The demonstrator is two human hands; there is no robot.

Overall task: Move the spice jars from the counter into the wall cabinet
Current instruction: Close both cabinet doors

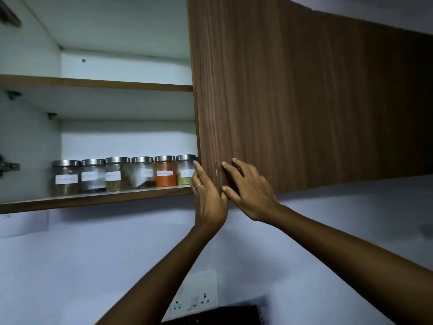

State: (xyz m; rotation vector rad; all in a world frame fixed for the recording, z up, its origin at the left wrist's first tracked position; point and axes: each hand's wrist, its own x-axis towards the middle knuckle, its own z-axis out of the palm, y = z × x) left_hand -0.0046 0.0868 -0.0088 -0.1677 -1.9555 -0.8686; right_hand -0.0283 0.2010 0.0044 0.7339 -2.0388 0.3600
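Several spice jars with steel lids and white labels stand in a row on the lower shelf (93,199) of the open wall cabinet; one holds orange powder (165,178). The rightmost jar (185,171) sits just behind the edge of the brown wooden door (304,102). My left hand (208,198), wearing a ring, grips that door's lower left edge, with its fingers curled around it. My right hand (248,191) lies flat on the door's face beside it, fingers spread, holding nothing.
The upper shelf (93,83) holds nothing I can see. A metal hinge (7,166) is fixed to the cabinet's left wall. On the pale wall below are a white socket plate (194,299) and a dark object (215,315) at the bottom edge.
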